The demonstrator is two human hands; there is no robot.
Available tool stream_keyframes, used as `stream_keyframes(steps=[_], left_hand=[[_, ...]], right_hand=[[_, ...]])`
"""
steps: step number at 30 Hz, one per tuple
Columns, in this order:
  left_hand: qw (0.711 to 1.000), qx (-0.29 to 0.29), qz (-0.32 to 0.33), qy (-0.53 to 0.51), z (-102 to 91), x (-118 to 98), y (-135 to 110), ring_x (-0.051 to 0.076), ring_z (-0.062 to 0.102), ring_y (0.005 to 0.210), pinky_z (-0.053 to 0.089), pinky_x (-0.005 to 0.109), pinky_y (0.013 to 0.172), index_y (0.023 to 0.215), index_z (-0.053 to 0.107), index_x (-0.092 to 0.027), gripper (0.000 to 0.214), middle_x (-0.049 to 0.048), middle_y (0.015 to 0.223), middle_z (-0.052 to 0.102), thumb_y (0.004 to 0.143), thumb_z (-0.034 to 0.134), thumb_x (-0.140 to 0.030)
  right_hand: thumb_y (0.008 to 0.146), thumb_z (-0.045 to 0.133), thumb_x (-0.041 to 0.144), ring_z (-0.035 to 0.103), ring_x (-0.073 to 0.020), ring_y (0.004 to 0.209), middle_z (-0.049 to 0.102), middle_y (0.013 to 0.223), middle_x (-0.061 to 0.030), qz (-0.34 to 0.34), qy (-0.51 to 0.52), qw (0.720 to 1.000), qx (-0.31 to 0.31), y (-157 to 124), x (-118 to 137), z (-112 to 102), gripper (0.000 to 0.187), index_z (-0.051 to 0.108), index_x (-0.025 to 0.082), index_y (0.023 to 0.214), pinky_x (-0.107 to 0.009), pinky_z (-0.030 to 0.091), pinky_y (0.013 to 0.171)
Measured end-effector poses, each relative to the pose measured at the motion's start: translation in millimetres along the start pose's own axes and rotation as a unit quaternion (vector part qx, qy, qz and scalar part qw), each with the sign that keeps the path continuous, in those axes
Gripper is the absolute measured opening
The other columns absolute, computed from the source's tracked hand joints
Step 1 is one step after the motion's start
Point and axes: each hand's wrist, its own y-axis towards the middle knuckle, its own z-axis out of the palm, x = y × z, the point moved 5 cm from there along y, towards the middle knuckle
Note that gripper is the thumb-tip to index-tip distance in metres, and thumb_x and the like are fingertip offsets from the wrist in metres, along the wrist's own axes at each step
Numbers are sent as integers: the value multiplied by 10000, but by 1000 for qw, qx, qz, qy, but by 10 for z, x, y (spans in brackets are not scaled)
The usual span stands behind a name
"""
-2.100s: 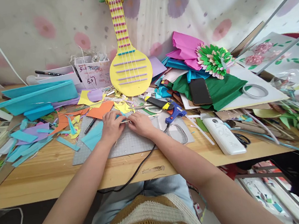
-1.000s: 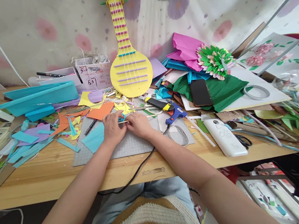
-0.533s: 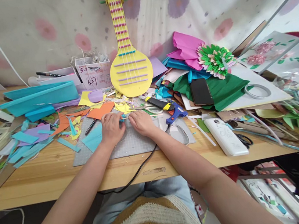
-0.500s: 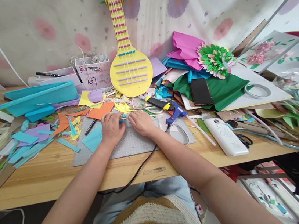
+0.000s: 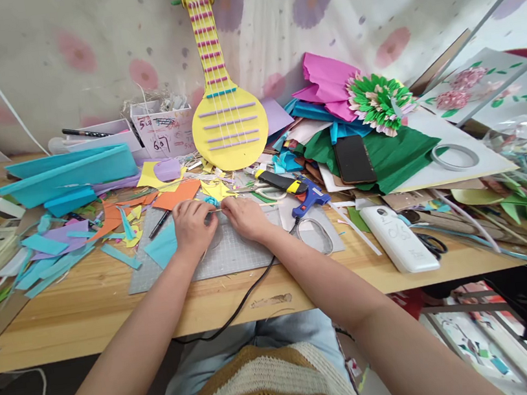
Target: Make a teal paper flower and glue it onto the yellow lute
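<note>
Over the grey cutting mat [image 5: 252, 256], my left hand [image 5: 193, 227] is closed, with its fingers pinched on a thin pale stick [image 5: 268, 204]. My right hand [image 5: 247, 217] pinches the same stick close by, and the stick runs out to the right past its fingers. A small bit of blue paper [image 5: 212, 201] shows just beyond my left fingertips; whether it is fixed to the stick I cannot tell. Under my left wrist lies a light blue paper sheet [image 5: 161, 246], beside a black pen [image 5: 160, 225].
A yellow paper lute [image 5: 230, 127] leans against the back curtain. Right of my hands lie a yellow-black cutter [image 5: 278, 182], scissors [image 5: 270, 191], a blue glue gun [image 5: 310, 196] and a tape roll [image 5: 315, 236]. Paper scraps [image 5: 51, 243] cover the left; a phone [image 5: 355, 160] and white power bank [image 5: 398, 237] lie right.
My hands have shifted slightly left. The blue bit now sits a little higher and further left, and more of the stick shows right of my right hand.
</note>
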Motion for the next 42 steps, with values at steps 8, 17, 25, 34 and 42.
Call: stream_keyframes(steps=[8, 17, 25, 34, 42], left_hand=[[1000, 17, -1, -11, -9, -48, 0, 215, 559, 867, 350, 406, 861, 730, 621, -223, 77, 30, 769, 659, 773, 557, -226], [1000, 22, 6, -15, -12, -35, -14, 207, 586, 863, 346, 410, 898, 806, 645, -239, 108, 19, 814, 686, 806, 538, -246], [999, 17, 15, -26, -32, 3, -11, 187, 605, 806, 346, 387, 922, 882, 623, -230, 109, 3, 768, 691, 830, 535, -265], [996, 55, 1, -64, -20, 24, -15, 199, 600, 853, 369, 368, 875, 931, 617, -226, 139, 4, 782, 700, 818, 560, -283], [997, 29, 32, -68, -13, -13, -13, 186, 609, 785, 386, 353, 843, 913, 580, -206, 118, -16, 722, 684, 799, 570, -236]], right_hand=[[886, 438, 242, 491, -216, 904, 604, 937, -84, -28, -3, 999, -27, 18, 76, -30, 142, 532, 162, 957, -314, 349, 782], [903, 401, 187, 470, -218, 888, 595, 913, -88, -21, 0, 1000, -7, 42, 70, -66, 158, 558, 164, 902, -313, 347, 781], [900, 437, 210, 482, -208, 876, 589, 898, -73, -30, 14, 999, -15, 36, 19, -53, 140, 573, 181, 889, -292, 351, 754], [876, 480, 238, 492, -191, 911, 582, 935, -79, -77, 78, 994, -21, -23, 16, -117, 124, 575, 165, 908, -293, 365, 811], [867, 517, 252, 500, -167, 809, 574, 813, -42, -32, 127, 990, -46, -26, -36, -99, 111, 560, 184, 790, -280, 365, 734]])
